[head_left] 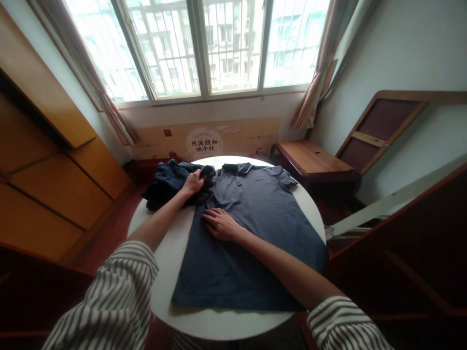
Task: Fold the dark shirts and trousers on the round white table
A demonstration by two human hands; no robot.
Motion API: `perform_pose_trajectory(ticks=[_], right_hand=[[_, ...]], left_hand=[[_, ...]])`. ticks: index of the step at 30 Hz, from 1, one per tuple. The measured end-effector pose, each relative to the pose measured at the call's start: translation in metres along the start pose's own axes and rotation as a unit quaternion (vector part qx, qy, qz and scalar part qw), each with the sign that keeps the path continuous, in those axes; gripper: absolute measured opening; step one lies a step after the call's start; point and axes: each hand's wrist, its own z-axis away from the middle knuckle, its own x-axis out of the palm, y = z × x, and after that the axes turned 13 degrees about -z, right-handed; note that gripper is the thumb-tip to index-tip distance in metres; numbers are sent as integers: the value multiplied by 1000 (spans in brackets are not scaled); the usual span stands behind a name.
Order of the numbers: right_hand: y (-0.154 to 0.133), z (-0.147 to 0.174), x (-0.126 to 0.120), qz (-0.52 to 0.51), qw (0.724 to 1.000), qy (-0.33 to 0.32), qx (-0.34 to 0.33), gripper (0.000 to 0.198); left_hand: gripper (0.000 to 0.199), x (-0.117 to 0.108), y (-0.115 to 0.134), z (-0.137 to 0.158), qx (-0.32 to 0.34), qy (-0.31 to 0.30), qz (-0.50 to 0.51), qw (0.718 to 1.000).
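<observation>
A dark grey-blue polo shirt (255, 233) lies spread front up, its collar toward the window and its hem toward me. My left hand (194, 183) is closed on bunched dark cloth at the shirt's left shoulder, which looks like its sleeve. Just behind and left of that hand sits a crumpled heap of dark clothes (166, 180); where heap and sleeve part is hard to make out. Flat on the shirt's left side rests my right hand (221, 224), fingers stretched out and holding nothing.
The round white table (166, 272) carries the clothes, and the shirt's right side reaches its edge. A low wooden stool or table (317, 158) stands behind on the right. Wooden cabinets (54, 194) line the left, and a barred window (204, 48) is ahead.
</observation>
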Motion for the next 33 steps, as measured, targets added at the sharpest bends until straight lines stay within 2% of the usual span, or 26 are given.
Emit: perform_pose_trajectory(ticks=[4, 7, 10, 13, 16, 19, 20, 22, 24, 25, 27, 29, 31, 33], right_hand=[[-3, 5, -2, -16, 998, -63, 6, 52], [-14, 8, -4, -31, 993, -112, -4, 64], [-28, 13, -3, -46, 989, -141, -21, 75], [-39, 16, -1, -53, 986, -153, -27, 82], [-43, 15, 0, -54, 986, -159, -18, 83], [-45, 12, 0, -50, 984, -171, -7, 84], [-48, 11, 1, -49, 983, -175, -3, 85], [-59, 14, 2, -52, 981, -184, -2, 86], [-76, 25, 2, -61, 978, -197, -15, 88], [-86, 34, 0, -64, 977, -203, -26, 90], [-106, 60, -4, -63, 975, -208, -48, 91], [-121, 91, -10, -55, 978, -194, -59, 85], [-128, 121, -13, -32, 985, -160, -57, 69], [-128, 144, -14, 10, 990, -128, -57, 49]], left_hand=[[32, -12, -46, -21, -166, 82, 61, 981], [32, -16, -72, -26, -219, 100, 114, 964], [32, -14, -83, -27, -225, 101, 154, 957], [26, -11, -82, -27, -223, 92, 167, 956], [27, -14, -73, -25, -221, 84, 151, 960], [41, -25, -54, -10, -190, 102, 113, 970], [45, -31, -46, 0, -152, 121, 81, 978], [43, -43, -29, 31, -33, 155, -2, 987], [29, -56, -11, 78, 90, 139, -47, 985], [24, -62, -4, 107, 135, 105, -37, 985], [20, -72, 8, 170, 220, 2, -5, 975], [23, -80, 14, 234, 307, -99, -9, 947], [23, -87, 14, 287, 361, -155, -8, 919], [45, -91, 10, 322, 391, -166, -10, 905]])
